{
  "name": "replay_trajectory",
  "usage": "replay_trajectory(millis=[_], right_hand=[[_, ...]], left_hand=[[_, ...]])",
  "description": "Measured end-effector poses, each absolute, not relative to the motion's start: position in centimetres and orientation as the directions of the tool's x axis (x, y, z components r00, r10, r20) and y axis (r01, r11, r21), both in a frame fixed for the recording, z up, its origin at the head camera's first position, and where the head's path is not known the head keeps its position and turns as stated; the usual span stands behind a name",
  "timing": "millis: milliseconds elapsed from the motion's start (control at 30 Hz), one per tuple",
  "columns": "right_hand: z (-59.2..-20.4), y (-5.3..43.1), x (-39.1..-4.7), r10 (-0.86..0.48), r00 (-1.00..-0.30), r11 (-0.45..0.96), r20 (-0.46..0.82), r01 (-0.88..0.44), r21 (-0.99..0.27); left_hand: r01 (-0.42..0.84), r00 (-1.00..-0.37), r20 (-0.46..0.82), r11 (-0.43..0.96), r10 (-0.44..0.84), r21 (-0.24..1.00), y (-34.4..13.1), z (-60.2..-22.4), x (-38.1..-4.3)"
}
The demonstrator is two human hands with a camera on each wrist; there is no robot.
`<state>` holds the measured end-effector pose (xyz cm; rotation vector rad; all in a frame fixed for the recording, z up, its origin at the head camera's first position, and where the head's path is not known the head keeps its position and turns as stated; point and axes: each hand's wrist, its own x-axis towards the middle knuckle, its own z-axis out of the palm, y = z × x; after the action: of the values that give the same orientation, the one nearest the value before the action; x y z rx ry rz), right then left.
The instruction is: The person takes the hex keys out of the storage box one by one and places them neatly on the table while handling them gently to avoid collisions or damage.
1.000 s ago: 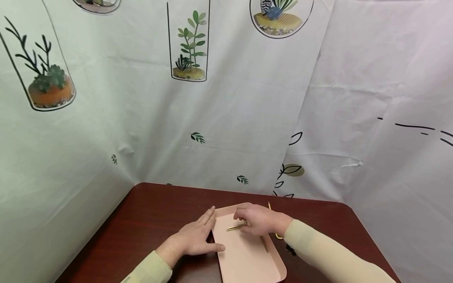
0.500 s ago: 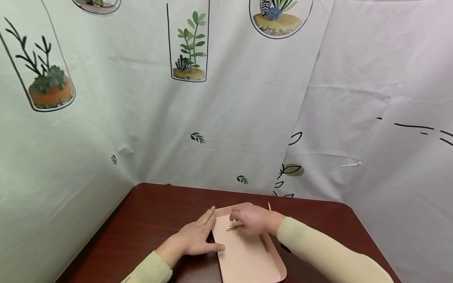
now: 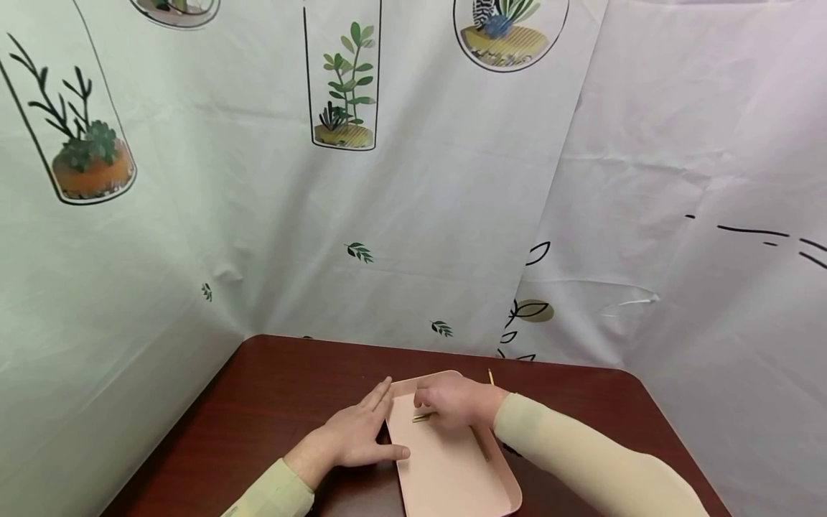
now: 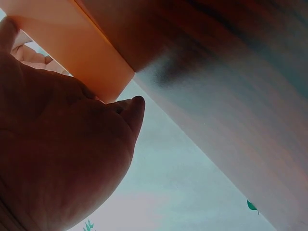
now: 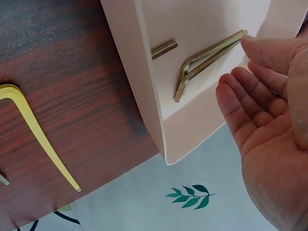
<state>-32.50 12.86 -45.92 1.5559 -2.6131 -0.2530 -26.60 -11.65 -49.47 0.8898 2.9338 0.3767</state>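
My left hand (image 3: 358,434) rests along the left side of a pink tray (image 3: 446,481), fingers straight, thumb over the rim. In the left wrist view that hand (image 4: 62,139) lies against the tray's outer wall. Over the tray's far half is my right hand (image 3: 452,403), covering most of two brass-coloured hex keys (image 3: 421,417). The right wrist view shows these L-shaped keys (image 5: 211,55) side by side; the thumb tip is at their long ends and the other fingers curl loosely, apart from the keys. Another brass-coloured key (image 5: 164,49) lies by the tray's right wall, partly hidden.
A yellow hex key (image 5: 41,132) lies on the dark red-brown table (image 3: 291,380), right of the tray. The tip of another metal piece (image 5: 4,179) shows beside it. Something black (image 3: 510,451) is partly hidden under the right sleeve. Printed cloth (image 3: 413,215) hangs behind the table.
My right hand has slid left across the tray, along the two hex keys, covering more of them. The keys' visible ends stay about where they were. The left hand has not moved.
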Motion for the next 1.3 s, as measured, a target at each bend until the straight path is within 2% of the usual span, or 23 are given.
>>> replay_trajectory(millis=[267,733,867,1300], right_hand=[[-46.5,12.3,-32.3,-0.889,-0.457,0.424,-0.033,-0.848,0.318],[-47.2,12.1,-32.3,-0.861,-0.499,0.440,-0.100,-0.828,0.347],[-47.2,12.2,-32.2,-0.854,-0.507,0.451,-0.117,-0.833,0.320],[-47.6,12.5,-32.6,-0.862,-0.504,0.450,-0.059,-0.814,0.367]], left_hand=[[0.535,-0.835,0.012,0.807,0.550,0.251,-11.7,-49.4,-26.6],[0.544,-0.832,0.025,0.805,0.555,0.239,-11.7,-49.5,-26.5],[0.544,-0.832,0.026,0.804,0.555,0.240,-11.7,-49.5,-26.5],[0.543,-0.832,0.020,0.806,0.555,0.236,-11.6,-49.7,-26.8]])
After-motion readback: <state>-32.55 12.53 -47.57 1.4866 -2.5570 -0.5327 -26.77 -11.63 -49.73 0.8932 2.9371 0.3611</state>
